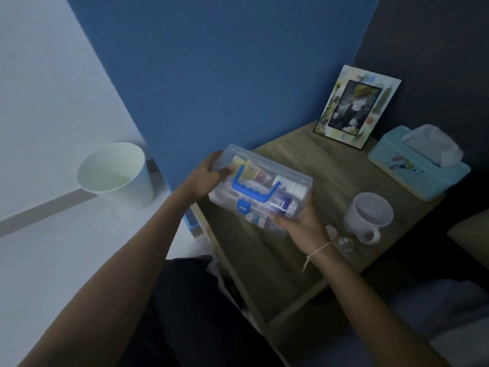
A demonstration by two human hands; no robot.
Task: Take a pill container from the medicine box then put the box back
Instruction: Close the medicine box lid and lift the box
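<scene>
Medicine box [260,190], clear with blue handle [254,187], lid shut, held tilted over wooden surface [304,160]. Left hand [205,176] at 9 o'clock end, right hand [304,223] at 5 o'clock corner, fingers [277,217] wrapped around it. White mug [369,214] at 3 o'clock, tissue box [418,168] and photo frame [357,105] toward 1.
</scene>
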